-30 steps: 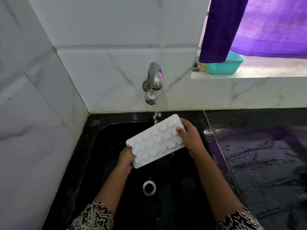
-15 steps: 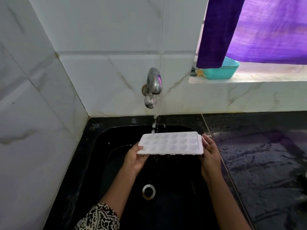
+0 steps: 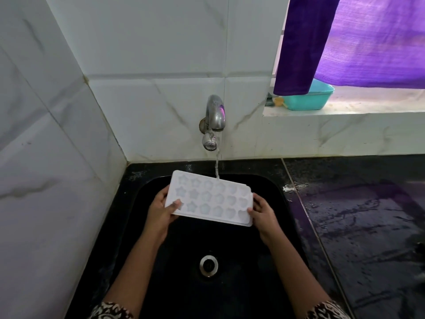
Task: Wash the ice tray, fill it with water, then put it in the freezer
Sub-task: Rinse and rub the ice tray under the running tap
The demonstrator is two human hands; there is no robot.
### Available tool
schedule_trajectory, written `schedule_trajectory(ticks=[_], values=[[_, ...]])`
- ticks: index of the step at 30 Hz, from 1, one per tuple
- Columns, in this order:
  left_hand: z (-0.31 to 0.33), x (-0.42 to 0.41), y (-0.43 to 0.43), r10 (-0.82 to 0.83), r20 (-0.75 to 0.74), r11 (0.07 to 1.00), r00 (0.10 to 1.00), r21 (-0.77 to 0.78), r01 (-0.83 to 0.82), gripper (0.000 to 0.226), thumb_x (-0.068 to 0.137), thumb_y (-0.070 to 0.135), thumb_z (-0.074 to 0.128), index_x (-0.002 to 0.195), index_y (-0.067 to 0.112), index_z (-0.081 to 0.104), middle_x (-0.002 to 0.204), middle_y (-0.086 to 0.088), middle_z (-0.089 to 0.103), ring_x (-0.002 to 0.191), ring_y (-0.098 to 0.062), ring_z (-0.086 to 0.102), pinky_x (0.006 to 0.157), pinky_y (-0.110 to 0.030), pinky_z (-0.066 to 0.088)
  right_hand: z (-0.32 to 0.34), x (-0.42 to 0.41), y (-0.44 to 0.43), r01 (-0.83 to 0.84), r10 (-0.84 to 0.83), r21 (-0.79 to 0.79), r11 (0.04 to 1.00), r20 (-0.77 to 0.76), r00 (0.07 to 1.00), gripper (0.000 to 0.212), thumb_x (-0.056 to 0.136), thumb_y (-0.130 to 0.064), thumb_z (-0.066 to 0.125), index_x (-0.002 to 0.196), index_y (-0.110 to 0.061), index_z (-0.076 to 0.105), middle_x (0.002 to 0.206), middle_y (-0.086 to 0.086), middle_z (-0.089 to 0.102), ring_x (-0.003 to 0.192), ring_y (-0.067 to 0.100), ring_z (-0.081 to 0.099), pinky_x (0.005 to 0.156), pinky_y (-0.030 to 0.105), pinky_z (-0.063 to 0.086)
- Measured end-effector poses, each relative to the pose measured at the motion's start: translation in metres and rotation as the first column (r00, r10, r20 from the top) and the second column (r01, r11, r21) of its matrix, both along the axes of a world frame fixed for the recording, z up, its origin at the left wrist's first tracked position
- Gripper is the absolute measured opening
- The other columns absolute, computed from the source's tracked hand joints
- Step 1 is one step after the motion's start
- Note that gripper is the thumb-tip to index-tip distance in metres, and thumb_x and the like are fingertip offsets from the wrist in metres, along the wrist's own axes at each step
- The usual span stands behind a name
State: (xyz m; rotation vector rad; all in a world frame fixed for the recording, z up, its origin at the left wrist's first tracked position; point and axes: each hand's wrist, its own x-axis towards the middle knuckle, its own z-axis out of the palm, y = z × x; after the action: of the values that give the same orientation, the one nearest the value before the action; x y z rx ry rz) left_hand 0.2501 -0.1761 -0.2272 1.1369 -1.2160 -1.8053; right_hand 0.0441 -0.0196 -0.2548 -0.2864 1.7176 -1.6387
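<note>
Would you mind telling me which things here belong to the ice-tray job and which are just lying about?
In the job: ice tray, held by left hand and right hand; running tap; sink.
Lying about: teal tub, purple cloth, wet counter.

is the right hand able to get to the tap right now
Probably, but not freely: the right hand grips the ice tray by its end. Nothing stands between it and the tap above.
</note>
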Motion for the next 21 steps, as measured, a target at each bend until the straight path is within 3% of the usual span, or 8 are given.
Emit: schedule_trajectory(ticks=[2,5,10,13,16,21], values=[[0.007,0.023,-0.012,0.043,0.061,0.997,0.997,-0.074,-0.038,0.046,0.089,-0.002,0.057,0.13,0.017,0.049,0.114,-0.007,0.063,0.098,-0.021,0.063,0.067,-0.032,0.054,-0.004,0.015,-0.02,-0.093,0.093,0.035,0.995,0.0,0.996,0.052,0.092,0.01,0.048,0.141,-0.006,0.038,0.135,0.014,0.053,0.114,0.024,0.055,0.081,0.031,0.053],[0.013,0.05,-0.023,0.103,0.123,0.988,0.987,-0.126,-0.088,0.042,0.092,0.0,0.055,0.13,0.015,0.047,0.113,-0.007,0.062,0.092,-0.018,0.063,0.063,-0.031,0.052,0.003,0.03,-0.042,-0.194,0.196,0.072,0.978,-0.026,0.98,0.051,0.092,0.007,0.051,0.141,-0.006,0.039,0.133,0.014,0.055,0.116,0.027,0.056,0.09,0.039,0.052],[-0.008,0.06,-0.025,0.146,0.222,0.989,0.964,0.002,-0.15,0.037,0.095,0.006,0.053,0.13,0.013,0.045,0.118,-0.01,0.058,0.091,-0.023,0.06,0.063,-0.035,0.051,0.033,0.026,-0.042,-0.26,0.275,0.11,0.959,-0.154,0.949,0.051,0.09,0.003,0.057,0.139,-0.005,0.044,0.129,0.012,0.058,0.113,0.022,0.058,0.092,0.035,0.05],[-0.028,0.035,-0.006,0.077,0.243,0.982,0.967,0.149,-0.116,0.033,0.095,0.009,0.053,0.127,0.014,0.046,0.116,-0.012,0.056,0.087,-0.021,0.057,0.065,-0.036,0.05,0.052,0.009,-0.026,-0.203,0.237,0.138,0.969,-0.301,0.924,0.047,0.087,-0.002,0.064,0.132,-0.008,0.053,0.122,0.007,0.064,0.109,0.017,0.061,0.095,0.037,0.05],[-0.037,0.001,0.018,-0.004,0.158,0.96,0.987,0.278,-0.041,0.033,0.095,0.008,0.052,0.127,0.013,0.046,0.117,-0.012,0.056,0.091,-0.023,0.057,0.064,-0.038,0.049,0.07,-0.01,-0.004,-0.14,0.175,0.116,0.983,-0.402,0.899,0.039,0.085,-0.001,0.065,0.123,-0.009,0.06,0.113,0.002,0.067,0.101,0.014,0.064,0.091,0.033,0.052],[-0.022,-0.027,0.03,0.003,0.033,0.971,0.999,0.241,-0.01,0.024,0.094,0.009,0.055,0.118,0.01,0.05,0.109,-0.013,0.062,0.086,-0.024,0.063,0.064,-0.038,0.052,0.076,-0.034,0.021,0.001,0.024,0.062,0.998,-0.406,0.913,0.033,0.087,0.007,0.059,0.118,-0.004,0.061,0.107,0.006,0.066,0.094,0.016,0.062,0.081,0.024,0.051]])
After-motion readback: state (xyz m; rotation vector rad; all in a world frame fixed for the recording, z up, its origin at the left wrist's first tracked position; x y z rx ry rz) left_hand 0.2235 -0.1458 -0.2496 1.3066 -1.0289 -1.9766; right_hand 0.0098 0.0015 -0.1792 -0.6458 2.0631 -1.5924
